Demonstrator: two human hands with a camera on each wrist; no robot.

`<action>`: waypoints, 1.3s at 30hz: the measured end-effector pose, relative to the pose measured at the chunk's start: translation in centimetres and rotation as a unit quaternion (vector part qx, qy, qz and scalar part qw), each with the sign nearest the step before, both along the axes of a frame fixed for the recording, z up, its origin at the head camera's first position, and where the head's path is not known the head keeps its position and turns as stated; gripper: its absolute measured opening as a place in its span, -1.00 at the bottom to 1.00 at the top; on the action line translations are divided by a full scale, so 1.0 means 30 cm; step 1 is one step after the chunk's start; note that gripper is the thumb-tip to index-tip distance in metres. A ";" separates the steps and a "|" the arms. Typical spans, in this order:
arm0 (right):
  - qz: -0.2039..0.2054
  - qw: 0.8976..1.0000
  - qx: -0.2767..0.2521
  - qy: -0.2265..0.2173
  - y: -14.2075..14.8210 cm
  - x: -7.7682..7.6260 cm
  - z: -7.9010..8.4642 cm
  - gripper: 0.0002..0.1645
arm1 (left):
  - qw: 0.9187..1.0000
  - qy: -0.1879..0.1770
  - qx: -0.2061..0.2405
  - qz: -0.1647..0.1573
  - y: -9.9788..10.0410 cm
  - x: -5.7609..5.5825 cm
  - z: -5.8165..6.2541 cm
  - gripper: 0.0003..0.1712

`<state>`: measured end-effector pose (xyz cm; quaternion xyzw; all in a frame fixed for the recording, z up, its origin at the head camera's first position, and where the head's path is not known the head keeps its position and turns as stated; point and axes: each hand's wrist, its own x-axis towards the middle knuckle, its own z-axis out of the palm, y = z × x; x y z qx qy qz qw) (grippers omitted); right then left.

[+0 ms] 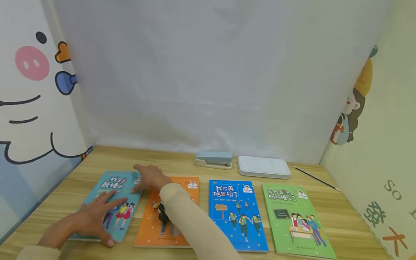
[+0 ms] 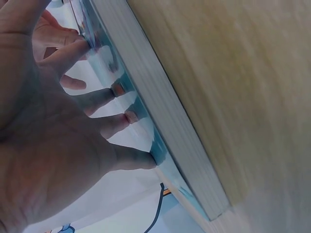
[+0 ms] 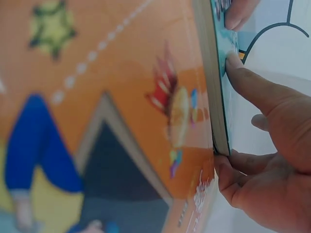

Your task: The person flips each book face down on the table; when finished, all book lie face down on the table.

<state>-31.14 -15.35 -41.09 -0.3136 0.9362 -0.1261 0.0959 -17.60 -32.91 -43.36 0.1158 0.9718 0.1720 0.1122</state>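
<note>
A teal paperback book (image 1: 113,187) with cartoon children on its cover lies at the left end of a row of books. My left hand (image 1: 92,216) spreads its fingers across the cover, and in the left wrist view the fingertips (image 2: 130,116) touch it near the page edge. Over the book's far right corner reaches my right hand (image 1: 151,177). Its thumb (image 3: 250,85) touches the teal cover, while the other fingers sit bent at the corner. Beneath the right wrist lies an orange book (image 1: 149,231), partly covered by the sleeve.
A blue book (image 1: 238,216) and a green book (image 1: 299,216) continue the row to the right. Behind them stand a blue stapler (image 1: 213,159) and a white case (image 1: 264,167). A thin dark pencil (image 1: 316,178) lies at the right. Decorated walls flank the wooden table (image 1: 347,220).
</note>
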 end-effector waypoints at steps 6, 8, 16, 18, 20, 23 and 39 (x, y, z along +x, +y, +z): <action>-0.023 0.998 -0.047 -0.047 0.016 -0.008 0.010 0.03 | 1.000 0.013 -0.003 -0.019 0.008 0.006 0.019 0.30; -0.021 0.997 -0.058 -0.052 0.018 -0.013 0.009 -0.01 | 1.000 0.017 -0.001 -0.023 0.006 0.010 0.022 0.30; -0.007 0.986 -0.142 -0.085 0.030 -0.034 0.008 -0.17 | 0.999 0.018 -0.001 -0.027 -0.012 -0.015 -0.013 0.32; -0.010 0.982 -0.161 -0.095 0.033 -0.034 0.009 -0.21 | 1.000 0.008 0.001 -0.014 -0.016 -0.021 -0.022 0.35; -0.025 0.976 -0.187 -0.113 0.036 -0.035 0.008 -0.25 | 1.000 -0.002 0.001 -0.001 -0.021 -0.027 -0.034 0.39; -0.054 0.959 -0.234 -0.152 0.040 -0.034 0.005 -0.32 | 1.000 -0.006 -0.001 0.002 -0.027 -0.029 -0.043 0.41; -0.089 0.844 -0.410 -0.335 0.053 -0.032 -0.017 -0.46 | 0.998 0.027 0.031 -0.044 -0.035 -0.003 -0.013 0.36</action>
